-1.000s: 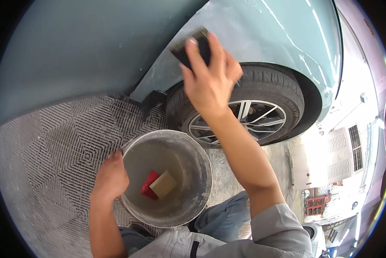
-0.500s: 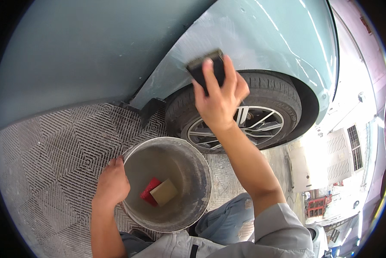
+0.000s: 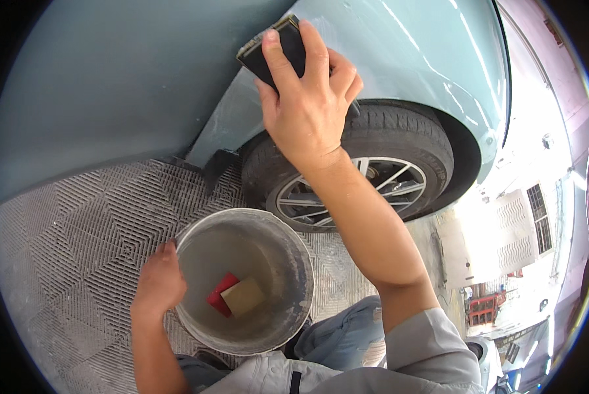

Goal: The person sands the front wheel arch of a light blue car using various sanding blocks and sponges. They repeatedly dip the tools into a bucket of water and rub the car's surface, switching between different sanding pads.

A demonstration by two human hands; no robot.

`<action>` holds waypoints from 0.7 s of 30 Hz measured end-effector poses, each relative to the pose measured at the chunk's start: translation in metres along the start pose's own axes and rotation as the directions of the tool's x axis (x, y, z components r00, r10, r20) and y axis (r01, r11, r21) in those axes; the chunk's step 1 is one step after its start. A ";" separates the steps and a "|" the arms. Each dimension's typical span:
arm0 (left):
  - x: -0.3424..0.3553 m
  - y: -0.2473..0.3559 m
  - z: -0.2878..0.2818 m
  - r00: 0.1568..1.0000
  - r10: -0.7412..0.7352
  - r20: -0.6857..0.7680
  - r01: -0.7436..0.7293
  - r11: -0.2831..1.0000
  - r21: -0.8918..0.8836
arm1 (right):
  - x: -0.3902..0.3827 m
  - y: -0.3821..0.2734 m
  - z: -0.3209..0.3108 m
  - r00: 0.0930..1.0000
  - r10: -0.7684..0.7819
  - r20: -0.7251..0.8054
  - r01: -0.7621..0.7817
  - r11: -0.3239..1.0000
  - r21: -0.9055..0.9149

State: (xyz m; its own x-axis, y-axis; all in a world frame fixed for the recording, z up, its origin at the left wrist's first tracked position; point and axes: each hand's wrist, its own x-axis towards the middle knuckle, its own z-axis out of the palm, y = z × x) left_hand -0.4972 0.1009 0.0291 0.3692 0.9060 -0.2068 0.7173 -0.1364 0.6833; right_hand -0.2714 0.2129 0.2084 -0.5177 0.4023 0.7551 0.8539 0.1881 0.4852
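My right hand [image 3: 311, 98] grips a black sanding block [image 3: 278, 52] with a yellowish edge layer. The block lies against the pale blue-green car fender [image 3: 373, 52], just above the front wheel and close to the door gap. Dull, whitish patches mark the fender around it. My left hand [image 3: 160, 279] is closed on the rim of a grey bucket [image 3: 297, 262] that stands below the wheel. Inside the bucket sit a red pad [image 3: 219, 297] and a tan sponge-like block [image 3: 244, 297], partly overlapping.
A dark blue-grey car door [image 3: 124, 85] fills the upper left. The tire [image 3: 399, 131] with its spoked rim is right beside the bucket. Grey slatted tiles [image 3: 97, 243] cover the floor. At the right stand a white panel [image 3: 491, 243] and a red rack [image 3: 483, 311].
My right hand has slid the sanding block up and left along the fender toward the door gap. My left hand stays on the bucket's rim.
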 end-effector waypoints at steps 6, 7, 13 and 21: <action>0.000 -0.004 0.001 1.000 0.010 0.004 -0.010 1.000 -0.005 | -0.003 0.011 -0.006 0.999 -0.009 -0.048 0.009 1.000 -0.003; 0.000 -0.005 0.001 1.000 0.002 0.009 -0.002 1.000 -0.008 | 0.000 0.011 -0.006 0.999 0.000 -0.043 0.001 1.000 0.008; 0.001 -0.004 0.001 1.000 -0.024 0.019 0.025 0.999 -0.043 | -0.003 0.019 -0.016 1.000 -0.009 0.003 0.009 1.000 0.007; 0.002 -0.007 0.005 0.999 0.026 -0.027 -0.026 1.000 0.002 | 0.012 0.009 -0.006 0.998 0.043 -0.042 -0.043 0.999 -0.006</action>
State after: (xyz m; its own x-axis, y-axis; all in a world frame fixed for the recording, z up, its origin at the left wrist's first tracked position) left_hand -0.4986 0.1011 0.0200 0.3716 0.9128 -0.1695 0.7084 -0.1607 0.6873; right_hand -0.2701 0.2140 0.2243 -0.4825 0.3721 0.7930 0.8751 0.1656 0.4547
